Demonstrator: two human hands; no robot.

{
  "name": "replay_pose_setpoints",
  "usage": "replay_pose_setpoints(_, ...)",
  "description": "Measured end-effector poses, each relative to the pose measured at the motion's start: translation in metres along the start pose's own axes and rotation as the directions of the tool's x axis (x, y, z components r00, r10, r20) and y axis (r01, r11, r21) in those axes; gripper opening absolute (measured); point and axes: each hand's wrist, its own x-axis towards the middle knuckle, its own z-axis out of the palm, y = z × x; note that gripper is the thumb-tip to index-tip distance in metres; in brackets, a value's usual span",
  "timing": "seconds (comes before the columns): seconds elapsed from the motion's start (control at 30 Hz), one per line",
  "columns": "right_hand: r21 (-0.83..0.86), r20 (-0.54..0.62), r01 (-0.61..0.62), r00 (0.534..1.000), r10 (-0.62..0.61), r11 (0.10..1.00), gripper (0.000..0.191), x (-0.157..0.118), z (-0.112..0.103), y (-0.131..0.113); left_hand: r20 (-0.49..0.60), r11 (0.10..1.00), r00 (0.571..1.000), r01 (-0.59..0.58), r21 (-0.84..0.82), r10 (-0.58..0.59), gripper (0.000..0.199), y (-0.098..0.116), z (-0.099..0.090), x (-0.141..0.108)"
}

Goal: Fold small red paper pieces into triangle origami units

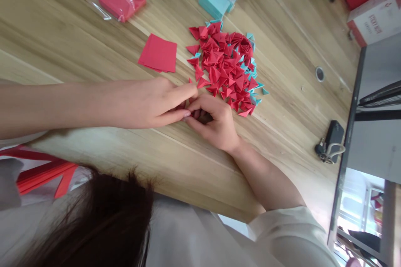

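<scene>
Both hands meet on the tabletop [94,46]. Left hand [147,102] and right hand [216,123] pinch a small red paper piece [191,101] between their fingertips; both grips are closed on it, and it is mostly hidden. Just beyond lies the pile [227,64] of red and blue folded triangles. A red paper stack [158,54] lies left of the pile.

Light wood-grain table [78,41], with a big heap of folded red and teal paper triangles [227,66] on it. Left of the heap, flat red paper squares [158,54]; beyond it, a teal paper block [213,0]; right, a black key fob [332,137].
</scene>
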Motion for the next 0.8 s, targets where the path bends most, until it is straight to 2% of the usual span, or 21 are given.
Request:
replay_pose_setpoints(0.3, -0.019, 0.011, -0.001, 1.0, 0.001, 1.0, 0.007, 0.001, 0.0, 0.001, 0.051, 0.998, 0.998, 0.05, -0.045, -0.048, 0.013, 0.003, -0.003, -0.001)
replay_pose_setpoints(0.37, -0.011, 0.004, 0.013, 1.0, -0.013, 1.0, 0.006, 0.001, 0.001, 0.002, 0.025, 0.998, 0.999, 0.034, -0.055, -0.032, 0.015, 0.002, -0.003, 0.0)
replay_pose_setpoints(0.53, 0.013, 0.007, -0.005, 1.0, 0.005, 1.0, 0.006, 0.001, 0.002, 0.002, 0.09, 0.993, 0.99, 0.112, -0.042, -0.108, 0.013, 0.007, -0.007, 0.0)
replay_pose_setpoints(0.8, 0.015, -0.01, 0.003, 1.0, -0.003, 1.0, 0.007, 0.002, 0.001, 0.0, 0.13, 0.988, 0.981, 0.149, -0.034, -0.144, 0.012, 0.016, -0.013, 0.001)
